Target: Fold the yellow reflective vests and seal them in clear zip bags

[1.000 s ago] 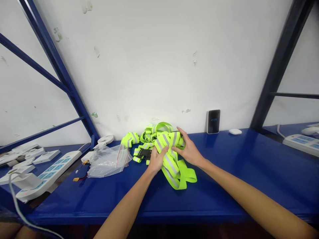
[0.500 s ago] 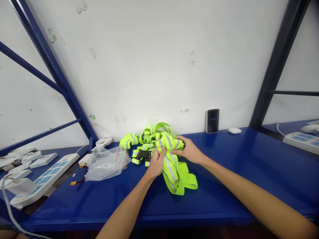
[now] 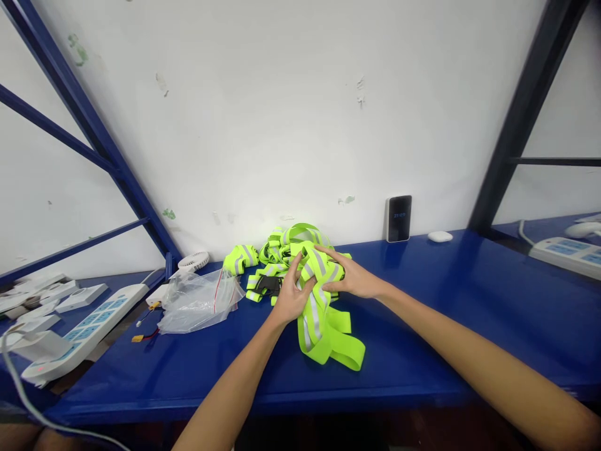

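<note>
A neon-yellow strap with silver reflective stripes (image 3: 315, 313) is bunched between both hands, its loose end hanging down onto the blue table. My left hand (image 3: 292, 297) grips the bundle from the left, thumb on its near side. From the right, my right hand (image 3: 352, 275) is wrapped round the same bundle, fingers over its top and thumb below. Behind them lies a heap of similar reflective straps (image 3: 305, 233), with a black buckle (image 3: 269, 286) at its left. A smaller rolled strap (image 3: 241, 258) sits left of the heap.
Left of the straps lie a clear plastic bag (image 3: 200, 307), a small white fan (image 3: 194, 260) and a cable with a yellow connector (image 3: 138, 338). Farther left is a long power strip (image 3: 87, 332). A black-faced device (image 3: 399, 218) and white oval object (image 3: 440, 237) are at the back right.
My left hand's fingers have spread higher along the bundle, and my right fingers have shifted over its top. The strap's hanging end has moved slightly left. The camera view has shifted a little.
</note>
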The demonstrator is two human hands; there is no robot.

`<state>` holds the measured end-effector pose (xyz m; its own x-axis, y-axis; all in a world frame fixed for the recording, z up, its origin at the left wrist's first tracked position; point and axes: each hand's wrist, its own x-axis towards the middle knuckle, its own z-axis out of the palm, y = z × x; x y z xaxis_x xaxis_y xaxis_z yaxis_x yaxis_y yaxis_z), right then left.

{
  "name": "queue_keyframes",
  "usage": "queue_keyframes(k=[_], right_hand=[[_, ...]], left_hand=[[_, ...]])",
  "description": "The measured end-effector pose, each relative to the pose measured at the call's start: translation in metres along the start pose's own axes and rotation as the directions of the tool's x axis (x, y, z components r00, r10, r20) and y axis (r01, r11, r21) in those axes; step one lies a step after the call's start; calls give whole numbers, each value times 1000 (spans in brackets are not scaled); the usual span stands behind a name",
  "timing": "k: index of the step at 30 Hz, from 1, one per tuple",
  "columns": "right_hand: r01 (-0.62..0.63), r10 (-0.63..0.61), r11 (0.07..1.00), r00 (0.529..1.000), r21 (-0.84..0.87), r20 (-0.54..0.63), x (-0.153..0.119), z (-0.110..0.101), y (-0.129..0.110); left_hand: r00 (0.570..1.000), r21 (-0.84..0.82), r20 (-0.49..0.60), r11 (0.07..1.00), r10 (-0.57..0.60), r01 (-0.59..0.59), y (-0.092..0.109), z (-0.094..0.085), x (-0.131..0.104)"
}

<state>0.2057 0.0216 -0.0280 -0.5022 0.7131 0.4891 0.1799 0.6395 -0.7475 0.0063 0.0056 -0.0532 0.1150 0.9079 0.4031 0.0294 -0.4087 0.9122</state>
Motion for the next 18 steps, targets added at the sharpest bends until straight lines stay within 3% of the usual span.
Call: queue_keyframes(k=[4,13,16,18], right_hand=[[32,-32,999,999,-32,-1,0,5,0],[11,-14,1000,980,-15,-198,2,19,-5],[0,8,1000,960,28,-281,5,20,-5],[-10,38,997,922,75,-386,8,17,-4]], left_hand=[[997,110,-71,994,10,-2,-3,-1,4],[968,193,-241,981,63,-16,-2,3,6],[969,242,-216,968,116,-61,2,6,3],[970,270,-206,960,129,-70,3,6,0]])
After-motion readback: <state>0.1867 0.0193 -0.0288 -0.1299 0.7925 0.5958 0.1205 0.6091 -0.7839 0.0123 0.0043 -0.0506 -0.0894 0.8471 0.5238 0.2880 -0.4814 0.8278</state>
